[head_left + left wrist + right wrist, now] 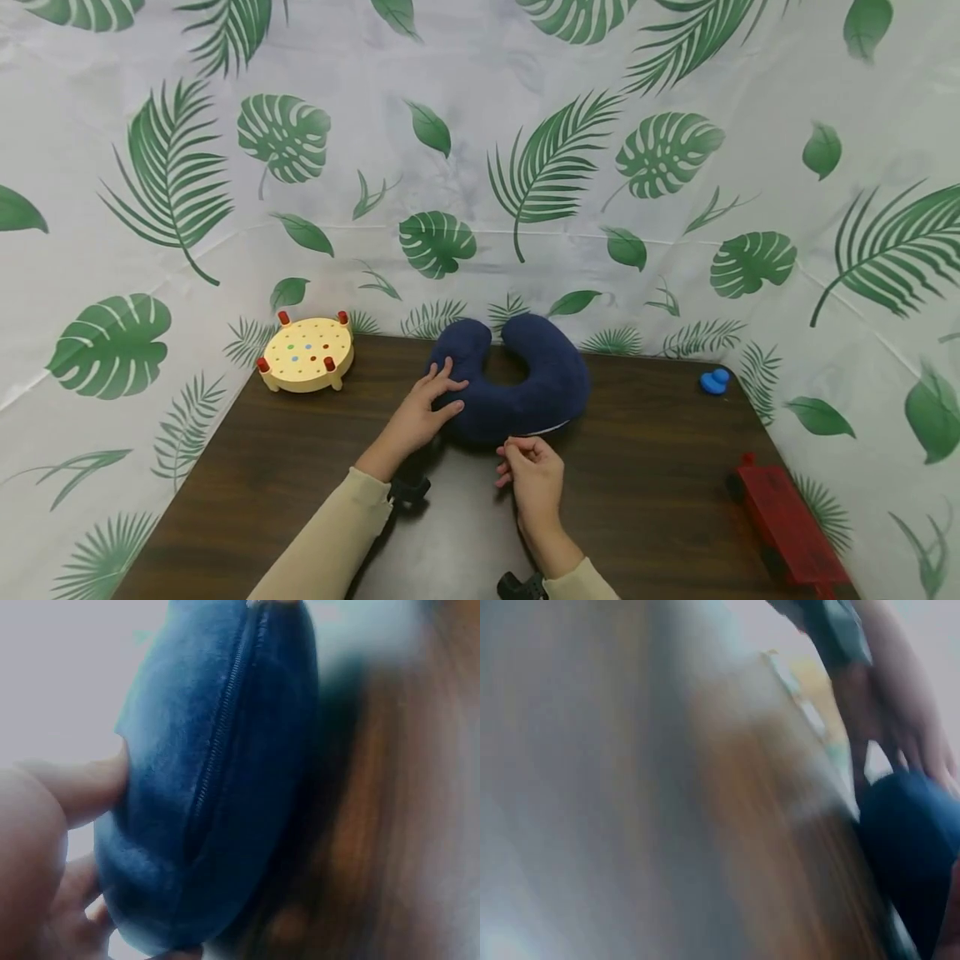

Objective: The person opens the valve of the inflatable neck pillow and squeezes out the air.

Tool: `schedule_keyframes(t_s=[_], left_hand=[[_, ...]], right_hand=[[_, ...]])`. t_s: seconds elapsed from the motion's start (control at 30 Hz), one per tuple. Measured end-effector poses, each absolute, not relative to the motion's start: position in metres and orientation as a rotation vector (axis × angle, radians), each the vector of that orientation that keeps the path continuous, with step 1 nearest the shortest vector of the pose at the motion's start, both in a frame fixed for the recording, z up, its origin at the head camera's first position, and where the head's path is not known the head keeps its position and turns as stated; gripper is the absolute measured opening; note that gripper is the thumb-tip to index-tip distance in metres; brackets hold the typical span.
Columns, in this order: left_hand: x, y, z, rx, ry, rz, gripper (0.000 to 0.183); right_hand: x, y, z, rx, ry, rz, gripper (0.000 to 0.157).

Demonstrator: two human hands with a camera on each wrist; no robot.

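A navy U-shaped neck pillow lies on the table, its opening toward the wall. My left hand holds its left side with fingers spread over the fabric. In the left wrist view, the thumb presses one face of the pillow and other fingers reach round its end. A zipper runs along the pillow's edge, its teeth joined in this stretch. At the pillow's near edge my right hand pinches the zipper pull, mostly hidden by the fingertips. A pale strip shows along the seam to its right.
On the dark wooden table, a yellow round pegged toy stands at the back left. A small blue object sits at the back right, and a red wheeled toy by the right edge. A leaf-print cloth hangs behind.
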State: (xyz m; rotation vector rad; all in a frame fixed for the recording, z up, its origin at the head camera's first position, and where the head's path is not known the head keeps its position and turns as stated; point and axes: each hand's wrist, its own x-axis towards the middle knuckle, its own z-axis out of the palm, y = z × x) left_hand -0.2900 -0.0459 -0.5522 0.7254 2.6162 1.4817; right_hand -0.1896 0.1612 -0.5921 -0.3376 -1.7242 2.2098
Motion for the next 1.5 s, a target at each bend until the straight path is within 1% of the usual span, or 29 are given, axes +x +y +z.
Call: schedule_keyframes(t_s=[0.1,0.27,0.43,0.67,0.77,0.9,0.97,1.07,1.17,1.27,1.33,1.37,1.43,1.47,1.5], left_hand=[[-0.291,-0.043,-0.552,0.736,2.651,1.467,0.043],[-0.286,-0.044,-0.553,0.705,2.667,1.464,0.043],[-0.285,-0.042,-0.556,0.703,2.708,1.454,0.041],[-0.284,-0.037,-0.556,0.747,2.714,1.473,0.04],[-0.282,-0.038,-0.555,0.737,2.685,1.494,0.039],[-0.283,-0.039,-0.553,0.757,2.666,1.512,0.038],[-0.283,-0.04,-0.553,0.767,2.657,1.492,0.038],[-0.282,-0.043,-0.554,0.757,2.647,1.447,0.039],[-0.282,-0.045,-0.555,0.737,2.637,1.422,0.044],[-0.284,-0.044,-0.556,0.761,2.646,1.353,0.059],[-0.285,-0.044,-0.555,0.781,2.664,1.293,0.07],[-0.286,-0.044,-0.555,0.789,2.677,1.265,0.072],[-0.286,-0.043,-0.553,0.806,2.706,1.236,0.07],[-0.286,-0.043,-0.552,0.818,2.721,1.24,0.068],[-0.286,-0.042,-0.55,0.847,2.735,1.251,0.064]], right_hand=[[-0.189,0.142,-0.592,-0.304,-1.765,2.197,0.012],[-0.19,0.116,-0.592,-0.352,-1.737,2.201,0.016],[-0.189,0.093,-0.59,-0.353,-1.791,2.228,0.014],[-0.2,0.067,-0.586,-0.42,-1.854,2.064,0.005],[-0.204,0.065,-0.586,-0.422,-1.876,2.117,0.009],[-0.209,0.081,-0.577,-0.373,-2.036,2.301,0.025],[-0.211,0.096,-0.569,-0.319,-2.194,2.41,0.03],[-0.215,0.126,-0.55,-0.122,-2.457,2.503,0.035],[-0.22,0.161,-0.526,0.096,-2.58,2.439,0.039],[-0.223,0.197,-0.507,0.222,-2.505,2.193,0.035],[-0.225,0.219,-0.503,0.28,-2.447,1.954,0.025],[-0.226,0.227,-0.504,0.325,-2.43,1.837,0.02],[-0.23,0.24,-0.511,0.416,-2.42,1.639,0.009],[-0.233,0.244,-0.515,0.46,-2.432,1.544,0.009],[-0.235,0.247,-0.52,0.504,-2.453,1.455,0.013]])
